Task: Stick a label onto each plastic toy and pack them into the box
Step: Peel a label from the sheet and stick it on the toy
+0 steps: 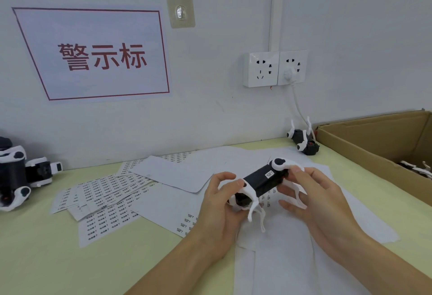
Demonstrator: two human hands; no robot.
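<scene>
Both hands hold a black-and-white plastic toy (pixel 261 183) above the desk (pixel 70 259), over loose label sheets (pixel 105 191). The left hand (pixel 219 210) grips its lower end at 7 o'clock, fingers (pixel 233 184) curled round it; the right hand (pixel 311 199) pinches the upper end at 2 o'clock. A small label (pixel 269 174) sits on the toy's black body. The cardboard box (pixel 364 140) stands at 2 o'clock.
</scene>
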